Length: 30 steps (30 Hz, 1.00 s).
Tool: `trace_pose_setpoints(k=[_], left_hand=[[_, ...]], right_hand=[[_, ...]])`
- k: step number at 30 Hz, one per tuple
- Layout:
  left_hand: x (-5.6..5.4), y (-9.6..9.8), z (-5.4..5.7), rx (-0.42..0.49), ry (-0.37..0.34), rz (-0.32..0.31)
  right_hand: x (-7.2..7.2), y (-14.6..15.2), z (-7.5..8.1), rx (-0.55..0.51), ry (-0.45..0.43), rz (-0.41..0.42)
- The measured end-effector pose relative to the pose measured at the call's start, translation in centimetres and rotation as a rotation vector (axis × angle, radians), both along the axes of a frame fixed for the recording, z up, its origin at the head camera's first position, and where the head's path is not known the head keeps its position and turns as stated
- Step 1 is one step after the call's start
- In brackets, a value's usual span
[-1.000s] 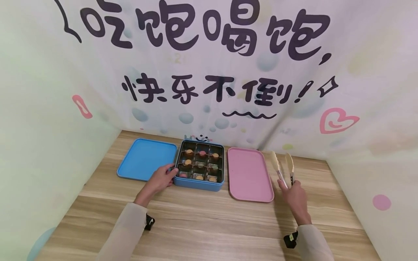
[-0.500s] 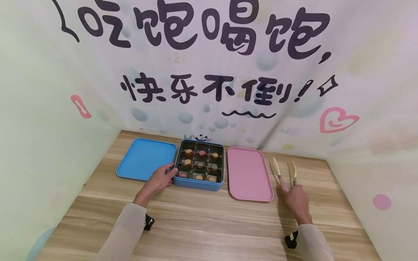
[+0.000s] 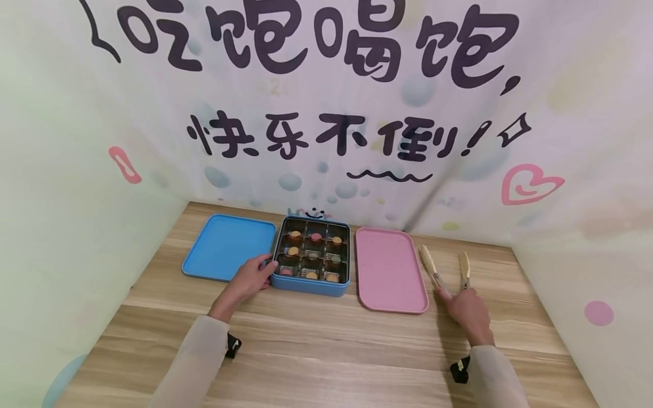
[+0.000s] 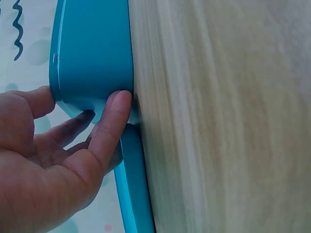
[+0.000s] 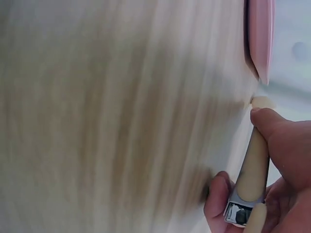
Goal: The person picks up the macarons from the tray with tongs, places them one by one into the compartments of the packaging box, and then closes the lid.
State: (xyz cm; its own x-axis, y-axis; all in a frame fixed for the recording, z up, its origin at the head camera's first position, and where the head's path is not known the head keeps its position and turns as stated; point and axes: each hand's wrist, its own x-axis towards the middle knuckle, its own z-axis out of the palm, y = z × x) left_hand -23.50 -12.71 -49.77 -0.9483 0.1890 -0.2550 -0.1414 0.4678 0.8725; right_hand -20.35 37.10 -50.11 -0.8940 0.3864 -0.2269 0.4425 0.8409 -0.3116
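My left hand [image 3: 250, 279] rests against the left front corner of a blue square tin [image 3: 311, 286]. In the left wrist view its fairly straight fingers [image 4: 109, 128] touch the tin's wall, and the thumb lies at the rim. Inside the tin, a divided dark insert [image 3: 312, 246] holds small round yellow, pink and greenish pieces that look like cookies, seemingly one per compartment. To the right of the pink tray, my right hand [image 3: 469, 314] grips food tongs [image 3: 433, 271] with cream tips. The tips stand apart, low over the table, with nothing between them.
A flat blue lid [image 3: 229, 246] lies left of the tin, close by my left hand. The pink tray [image 3: 391, 271] lies between the tin and the tongs. A printed cloth wall [image 3: 316, 192] rises behind the wooden table [image 3: 326, 351].
The tongs have come down toward the table, and their arms have spread wider. My right hand has shifted slightly right and down. My left hand has stayed at the tin's corner.
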Motion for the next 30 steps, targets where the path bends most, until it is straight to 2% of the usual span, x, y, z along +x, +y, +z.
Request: trace_pose_setpoints(k=[5, 12, 21, 26, 30], left_hand=[[0.1, 0.0, 0.1, 0.003, -0.005, 0.002], [0.2, 0.0, -0.1, -0.003, 0.001, -0.001], [0.2, -0.1, -0.2, -0.005, -0.004, 0.023], [0.2, 0.0, -0.1, -0.037, 0.023, 0.013], [0.2, 0.2, 0.3, -0.092, 0.054, 0.004]], right_hand=[[0.1, 0.1, 0.4, 0.01, -0.033, 0.002], [0.1, 0.1, 1.0, 0.075, -0.053, 0.03], [0.2, -0.1, 1.1, 0.131, -0.037, 0.083], [0.3, -0.1, 1.3, 0.144, -0.06, 0.099], [0.4, -0.7, 2.4, 0.161, -0.054, 0.105]])
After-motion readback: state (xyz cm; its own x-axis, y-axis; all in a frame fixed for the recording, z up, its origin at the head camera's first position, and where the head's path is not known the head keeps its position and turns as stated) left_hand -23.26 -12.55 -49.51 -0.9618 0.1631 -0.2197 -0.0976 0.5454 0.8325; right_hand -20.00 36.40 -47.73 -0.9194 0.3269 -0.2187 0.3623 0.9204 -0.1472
